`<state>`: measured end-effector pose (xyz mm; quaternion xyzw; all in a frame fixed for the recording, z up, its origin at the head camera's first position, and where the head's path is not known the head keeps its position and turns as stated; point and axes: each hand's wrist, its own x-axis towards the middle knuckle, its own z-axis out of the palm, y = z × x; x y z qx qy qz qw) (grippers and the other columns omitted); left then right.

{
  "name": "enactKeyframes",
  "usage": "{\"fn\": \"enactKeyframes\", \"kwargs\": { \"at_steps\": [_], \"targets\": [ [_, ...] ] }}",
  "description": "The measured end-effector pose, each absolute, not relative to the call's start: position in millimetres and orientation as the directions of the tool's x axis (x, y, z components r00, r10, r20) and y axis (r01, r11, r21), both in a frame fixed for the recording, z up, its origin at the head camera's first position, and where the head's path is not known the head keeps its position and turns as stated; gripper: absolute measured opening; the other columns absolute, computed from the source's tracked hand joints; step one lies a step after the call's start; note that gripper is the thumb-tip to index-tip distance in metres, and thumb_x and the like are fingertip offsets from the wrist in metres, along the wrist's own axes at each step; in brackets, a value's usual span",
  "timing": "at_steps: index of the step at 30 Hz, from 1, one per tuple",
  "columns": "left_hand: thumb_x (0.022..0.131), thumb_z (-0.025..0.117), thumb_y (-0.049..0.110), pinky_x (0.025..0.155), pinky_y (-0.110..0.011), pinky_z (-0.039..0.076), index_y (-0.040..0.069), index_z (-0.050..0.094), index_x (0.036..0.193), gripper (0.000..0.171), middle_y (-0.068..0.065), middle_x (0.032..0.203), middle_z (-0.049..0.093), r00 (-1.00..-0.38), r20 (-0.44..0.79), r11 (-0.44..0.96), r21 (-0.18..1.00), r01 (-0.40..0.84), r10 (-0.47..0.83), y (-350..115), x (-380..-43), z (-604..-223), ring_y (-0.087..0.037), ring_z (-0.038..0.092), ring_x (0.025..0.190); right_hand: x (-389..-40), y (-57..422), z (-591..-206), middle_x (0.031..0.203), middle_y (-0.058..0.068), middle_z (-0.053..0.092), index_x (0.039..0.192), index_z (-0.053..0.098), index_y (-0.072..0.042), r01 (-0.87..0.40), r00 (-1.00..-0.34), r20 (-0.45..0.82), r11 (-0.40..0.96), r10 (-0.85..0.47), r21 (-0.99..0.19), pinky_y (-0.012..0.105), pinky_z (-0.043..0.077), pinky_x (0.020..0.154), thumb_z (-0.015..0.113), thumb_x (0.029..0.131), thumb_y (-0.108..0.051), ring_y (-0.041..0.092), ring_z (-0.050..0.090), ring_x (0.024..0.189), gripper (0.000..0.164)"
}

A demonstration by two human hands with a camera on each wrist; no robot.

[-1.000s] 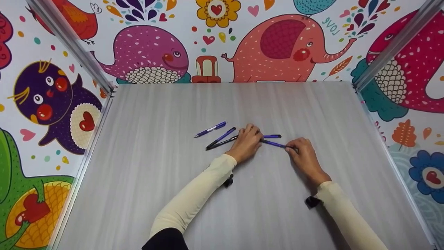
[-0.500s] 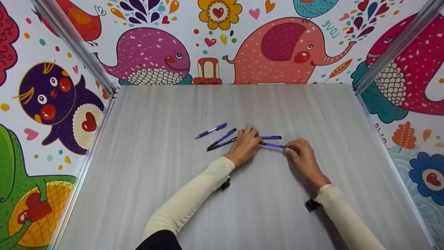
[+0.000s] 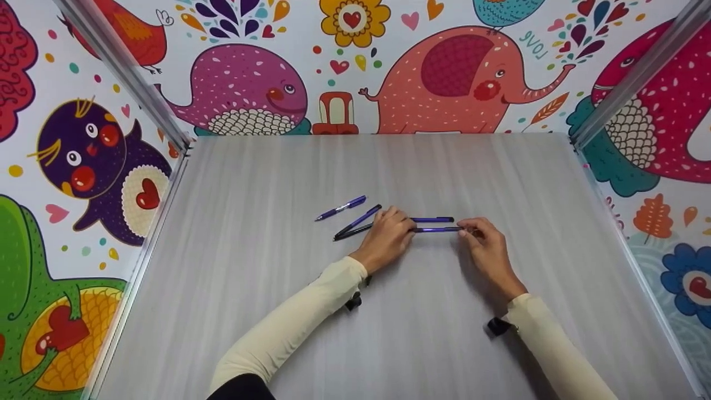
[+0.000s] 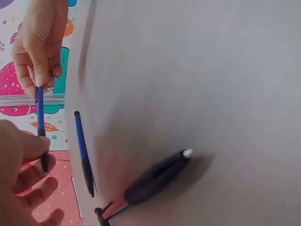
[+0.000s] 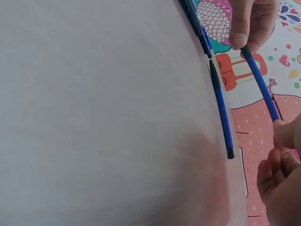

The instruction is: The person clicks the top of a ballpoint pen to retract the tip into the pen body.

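A blue pen with a black tip end (image 3: pixel 437 229) is stretched between both hands, above the table in the wrist views. My left hand (image 3: pixel 387 236) pinches its black end between thumb and fingers. At the blue end, my right hand (image 3: pixel 489 250) pinches it with thumb and fingertips, as the left wrist view also shows. Just behind it, a second blue pen (image 3: pixel 433 220) lies on the table, almost parallel. To the left are a blue pen (image 3: pixel 358 219) and a black pen (image 3: pixel 353 231) forming a V, the black one partly hidden behind my left hand.
Farther left lies a blue click pen (image 3: pixel 340 209) with a clear middle. The grey wood-grain table (image 3: pixel 266 183) is bordered by metal rails (image 3: pixel 139 244) and walls printed with cartoon animals (image 3: pixel 439 83).
The held pen has turned from slanting to nearly level in the head view. My left hand has shifted slightly left, and the right fingers have come up a little with the pen's end.
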<state>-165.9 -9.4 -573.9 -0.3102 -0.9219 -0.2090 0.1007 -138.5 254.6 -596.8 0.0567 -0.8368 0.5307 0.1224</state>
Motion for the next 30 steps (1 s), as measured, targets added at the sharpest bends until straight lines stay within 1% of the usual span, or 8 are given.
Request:
{"fn": "enactKeyframes", "kwargs": {
  "at_steps": [3, 9, 15, 19, 21, 25, 28, 30],
  "targets": [
    [0.107, 0.074, 0.02, 0.103, -0.043, 0.05, 0.011, 0.083, 0.116, 0.015, -0.001, 0.112, 0.078, -0.789, 0.326, 0.704, 0.36, 0.613, 0.52, -14, -163, -572, -0.021, 0.064, 0.111, -138, 251, -595, 0.109, 0.026, 0.071, 0.12, 0.073, 0.012, -0.19, -0.969, 0.233, 0.353, 0.082, -0.916, 0.014, 0.048, 0.082, 0.071, 0.1, 0.014, 0.016, 0.06, 0.094, 0.02],
    [0.106, 0.076, 0.018, 0.094, -0.042, 0.051, 0.01, 0.083, 0.116, 0.015, -0.002, 0.11, 0.079, -0.805, 0.324, 0.668, 0.448, 0.594, 0.497, -23, -154, -568, -0.022, 0.066, 0.108, -139, 247, -593, 0.1, 0.02, 0.073, 0.11, 0.076, 0.007, -0.222, -0.961, 0.252, 0.222, 0.115, -0.949, 0.018, 0.051, 0.077, 0.077, 0.099, 0.005, 0.013, 0.064, 0.086, 0.011],
    [0.103, 0.08, 0.015, 0.095, -0.042, 0.052, 0.009, 0.083, 0.112, 0.012, -0.002, 0.109, 0.08, -0.829, 0.302, 0.643, 0.525, 0.557, 0.472, -26, -148, -564, -0.022, 0.068, 0.108, -138, 242, -591, 0.097, 0.018, 0.074, 0.109, 0.078, 0.006, -0.266, -0.953, 0.285, 0.164, 0.104, -0.95, 0.02, 0.051, 0.073, 0.077, 0.1, 0.005, 0.014, 0.064, 0.082, 0.009],
    [0.101, 0.081, 0.012, 0.097, -0.042, 0.054, 0.008, 0.084, 0.11, 0.01, -0.002, 0.108, 0.08, -0.85, 0.281, 0.619, 0.589, 0.52, 0.447, -28, -145, -562, -0.021, 0.068, 0.105, -139, 236, -588, 0.098, 0.018, 0.075, 0.11, 0.077, 0.007, -0.307, -0.942, 0.322, 0.145, 0.095, -0.941, 0.021, 0.052, 0.074, 0.076, 0.099, 0.009, 0.015, 0.066, 0.083, 0.012],
    [0.1, 0.082, 0.01, 0.106, -0.044, 0.054, 0.007, 0.083, 0.11, 0.01, -0.003, 0.107, 0.081, -0.856, 0.275, 0.605, 0.614, 0.507, 0.438, -29, -144, -561, -0.022, 0.069, 0.102, -140, 233, -586, 0.099, 0.018, 0.075, 0.111, 0.076, 0.008, -0.322, -0.938, 0.335, 0.133, 0.088, -0.937, 0.021, 0.053, 0.074, 0.075, 0.099, 0.009, 0.015, 0.066, 0.084, 0.012],
    [0.099, 0.082, 0.008, 0.105, -0.042, 0.055, 0.006, 0.083, 0.109, 0.01, -0.004, 0.105, 0.081, -0.873, 0.249, 0.571, 0.676, 0.467, 0.419, -30, -141, -560, -0.023, 0.069, 0.101, -141, 229, -581, 0.101, 0.015, 0.076, 0.114, 0.076, 0.009, -0.337, -0.935, 0.348, 0.129, 0.073, -0.933, 0.021, 0.053, 0.077, 0.075, 0.1, 0.007, 0.015, 0.067, 0.087, 0.014],
    [0.098, 0.082, 0.005, 0.095, -0.039, 0.054, 0.006, 0.083, 0.108, 0.01, -0.004, 0.105, 0.081, -0.892, 0.217, 0.526, 0.742, 0.415, 0.397, -30, -138, -559, -0.022, 0.069, 0.101, -141, 225, -576, 0.104, 0.018, 0.076, 0.119, 0.075, 0.01, -0.345, -0.935, 0.352, 0.11, 0.049, -0.932, 0.02, 0.056, 0.079, 0.073, 0.101, 0.007, 0.016, 0.07, 0.09, 0.018],
    [0.098, 0.082, 0.003, 0.097, -0.04, 0.053, 0.004, 0.083, 0.108, 0.01, -0.006, 0.104, 0.081, -0.902, 0.2, 0.49, 0.783, 0.382, 0.383, -30, -137, -558, -0.022, 0.07, 0.101, -141, 223, -572, 0.107, 0.023, 0.076, 0.123, 0.074, 0.011, -0.35, -0.936, 0.352, 0.073, 0.024, -0.934, 0.021, 0.058, 0.081, 0.071, 0.102, 0.008, 0.017, 0.073, 0.092, 0.021]
  ]
}}
